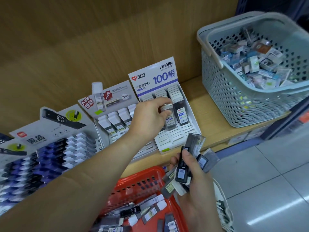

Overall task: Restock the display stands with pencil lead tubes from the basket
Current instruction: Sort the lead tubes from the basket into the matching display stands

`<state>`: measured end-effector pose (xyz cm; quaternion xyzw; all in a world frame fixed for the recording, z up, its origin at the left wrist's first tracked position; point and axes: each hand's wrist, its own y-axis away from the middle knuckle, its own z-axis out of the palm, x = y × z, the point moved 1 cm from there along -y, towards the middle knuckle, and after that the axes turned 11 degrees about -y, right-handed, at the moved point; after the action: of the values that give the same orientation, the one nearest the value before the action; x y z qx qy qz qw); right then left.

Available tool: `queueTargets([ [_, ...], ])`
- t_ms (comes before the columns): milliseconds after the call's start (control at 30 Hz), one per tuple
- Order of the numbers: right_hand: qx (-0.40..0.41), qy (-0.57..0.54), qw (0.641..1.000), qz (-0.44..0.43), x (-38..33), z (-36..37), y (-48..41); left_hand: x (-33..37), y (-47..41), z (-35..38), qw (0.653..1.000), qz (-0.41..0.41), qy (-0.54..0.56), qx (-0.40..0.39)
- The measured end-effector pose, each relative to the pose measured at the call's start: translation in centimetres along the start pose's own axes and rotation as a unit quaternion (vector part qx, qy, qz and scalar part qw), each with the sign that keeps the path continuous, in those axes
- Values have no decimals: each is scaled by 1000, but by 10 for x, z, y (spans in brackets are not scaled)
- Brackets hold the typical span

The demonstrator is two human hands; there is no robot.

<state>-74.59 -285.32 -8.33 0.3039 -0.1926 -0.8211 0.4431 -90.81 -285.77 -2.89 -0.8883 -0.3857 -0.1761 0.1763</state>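
Reaching across to the white stand (193, 122), the left hand (148, 119) pinches one lead tube (166, 107) by its white cap. The thumb and fingers are curled tight on that cap. The tube stands upright in the middle row of the stand, right beside another tube with "100" on its label. More white caps sit in rows behind them, and the slots in front look bare.

The right hand (195, 174) is lower down, just above the red basket (133, 181). Its fingers are wrapped round a bunch of tubes (181, 173), with the thumb lying on top of a black one. The tubes fan out in all directions (some grey, some black, some with white caps).

The red basket sits below the shelf edge, at the bottom of the view. Loose tubes (133, 210) lie in it in a heap, and one reads "HB 0.7".

Left of the white stand is a grey stand (115, 96) with white-capped tubes in rows. Further left is a big stand (33, 136) packed with black and blue tubes.

All three stands sit on a wooden shelf (212, 124). On the far right of the shelf is a grey-blue basket (220, 91) with holes in its sides, full of small mixed packets. A light shoe (224, 208) shows on the tiled floor (267, 164) beside the right hand.
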Motion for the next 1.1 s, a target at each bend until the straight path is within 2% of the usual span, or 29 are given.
queueTargets([
  [267, 1, 1, 1000, 5, 2, -1, -1, -2, -3, 5, 994, -55, 89, 24],
  [367, -6, 0, 1000, 6, 5, -4, -2, -3, -2, 6, 994, -51, 95, 17],
  [500, 1, -12, 1000, 3, 7, -5, -3, -10, 0, 4, 999, 23, -29, 32],
  [633, -3, -10, 1000, -3, 8, -6, -4, -9, 1, 9, 980, 138, -133, 49],
  [700, -5, -15, 1000, -5, 8, -5, -3, -5, 0, 11, 973, 157, -164, 48],
  [833, -19, -10, 1000, 2, 6, -6, -3, 0, -7, 6, 984, 75, -155, 42],
  [967, -28, -3, 999, 15, 8, -4, -4, 3, -3, 4, 974, 95, -205, 14],
  [1033, -32, -8, 999, 14, 9, -3, -4, 3, 9, -2, 985, 60, -161, 25],
  [1100, -44, -11, 999, 10, 9, 0, -2, 5, 32, -14, 999, -24, -37, 5],
])
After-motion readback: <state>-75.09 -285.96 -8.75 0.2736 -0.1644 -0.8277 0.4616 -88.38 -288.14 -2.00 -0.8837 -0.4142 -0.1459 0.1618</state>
